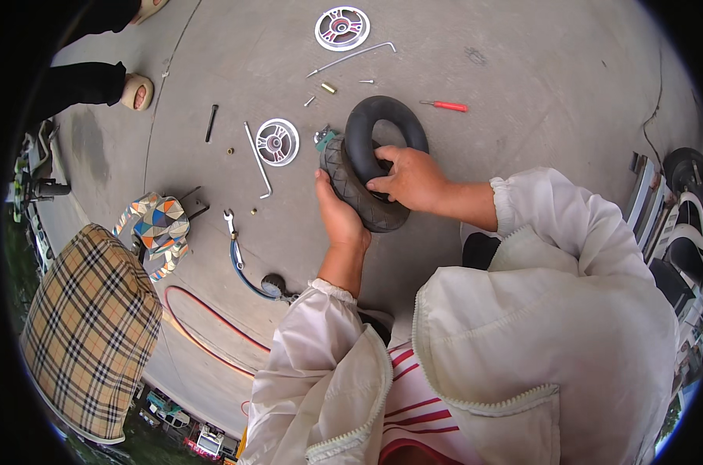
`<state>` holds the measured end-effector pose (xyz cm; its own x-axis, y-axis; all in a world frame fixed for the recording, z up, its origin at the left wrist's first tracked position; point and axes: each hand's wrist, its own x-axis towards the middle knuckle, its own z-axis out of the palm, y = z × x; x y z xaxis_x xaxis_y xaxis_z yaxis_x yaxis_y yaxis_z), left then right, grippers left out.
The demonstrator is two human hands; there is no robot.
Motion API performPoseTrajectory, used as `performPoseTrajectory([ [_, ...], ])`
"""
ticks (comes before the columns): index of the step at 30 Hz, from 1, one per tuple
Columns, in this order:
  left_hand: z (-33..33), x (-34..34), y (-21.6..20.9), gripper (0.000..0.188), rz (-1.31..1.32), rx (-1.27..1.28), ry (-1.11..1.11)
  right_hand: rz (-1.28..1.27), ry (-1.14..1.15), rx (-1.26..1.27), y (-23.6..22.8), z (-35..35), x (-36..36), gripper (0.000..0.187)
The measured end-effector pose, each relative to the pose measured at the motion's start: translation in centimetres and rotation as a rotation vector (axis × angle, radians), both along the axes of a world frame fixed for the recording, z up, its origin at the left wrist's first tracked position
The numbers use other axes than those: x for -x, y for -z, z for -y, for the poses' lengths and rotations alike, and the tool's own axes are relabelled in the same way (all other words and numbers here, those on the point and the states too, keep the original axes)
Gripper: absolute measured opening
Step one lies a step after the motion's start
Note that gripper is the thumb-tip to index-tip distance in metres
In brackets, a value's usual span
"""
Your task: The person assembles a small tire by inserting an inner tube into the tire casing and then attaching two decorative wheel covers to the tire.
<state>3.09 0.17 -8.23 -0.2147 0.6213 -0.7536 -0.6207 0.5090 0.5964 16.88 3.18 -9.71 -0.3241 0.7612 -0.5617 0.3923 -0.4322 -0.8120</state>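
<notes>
A small black scooter tire point(337, 177) with a treaded outside stands tilted in front of me. My left hand point(341, 217) supports it from the left, fingers closed along its tread. A smooth black inner tube point(359, 124), rounded with air, lies partly over the tire's far side. My right hand point(415, 183) grips the tube's near part with thumb and fingers at the tire's opening. How much of the tube sits inside the tire is hidden by the hand. A small green-and-metal piece point(324, 140) shows beside the tire's upper left edge.
Silver wheel rim halves point(295, 142) point(342, 46) lie on the concrete floor with bent metal rods point(252, 151), a red-handled screwdriver point(448, 106), bolts and a brass sleeve point(329, 87). At left are a wrench point(229, 223), a gauge point(273, 284), a hose point(204, 303) and a person's foot point(136, 91).
</notes>
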Motion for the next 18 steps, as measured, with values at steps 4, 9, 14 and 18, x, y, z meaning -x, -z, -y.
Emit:
performPoseTrajectory([
  [4,-0.5,0.2,-0.4,0.056,0.008,-0.021,0.036,-0.125,0.038,0.199,0.5,0.1,0.1,0.06],
  [9,-0.4,0.7,0.2,0.054,-0.032,-0.008,0.023,-0.262,-0.013,0.284,-0.7,0.2,-0.1,0.077],
  [14,-0.5,0.1,0.0,0.053,-0.089,-0.05,0.007,-0.422,-0.13,0.319,-1.3,0.6,-0.7,0.1],
  [18,-0.6,0.1,-0.4,0.055,-0.071,-0.032,0.007,-0.253,-0.299,0.157,-1.9,0.7,-1.0,0.116],
])
